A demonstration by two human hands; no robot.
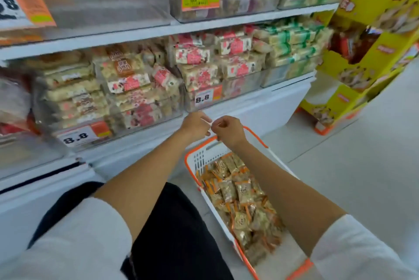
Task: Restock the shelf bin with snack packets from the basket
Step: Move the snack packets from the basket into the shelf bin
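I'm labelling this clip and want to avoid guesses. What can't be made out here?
Head view:
White strip pinched between left hand and right hand: too small and blurred to identify.
Basket: near end cut off by the bottom edge, part hidden under the right arm.
Print on the snack packets: too blurred to read.

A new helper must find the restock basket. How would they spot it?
Start at the white shelving with clear bins. On the floor before it stands the basket, white with orange rim. Unlike the bins, it holds small gold-and-orange packets.
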